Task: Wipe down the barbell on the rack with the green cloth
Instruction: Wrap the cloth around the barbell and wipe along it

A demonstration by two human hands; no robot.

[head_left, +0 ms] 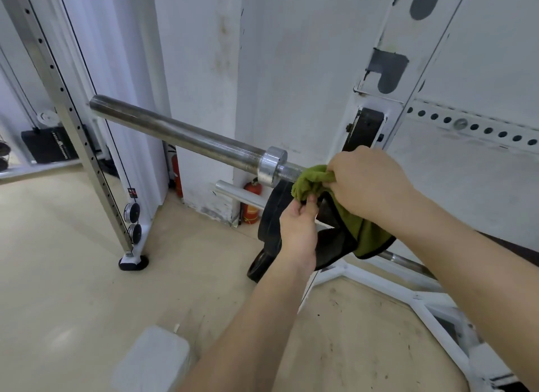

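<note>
The steel barbell [186, 135] lies across the white rack [379, 79], its bare sleeve pointing up and left and its collar near the middle of the view. A green cloth [312, 180] with a dark hem is bunched around the knurled shaft just right of the collar. My right hand [370, 181] grips the cloth on top of the bar. From below, my left hand [300, 225] pinches a lower fold of the cloth with its fingertips. The shaft under my right hand is hidden.
Black weight plates [271, 216] hang on a peg below the bar. Two red fire extinguishers [252, 202] stand by the white pillar. A cable machine upright [73, 123] rises at left. The rack's white base frame [408, 292] runs along the floor at right.
</note>
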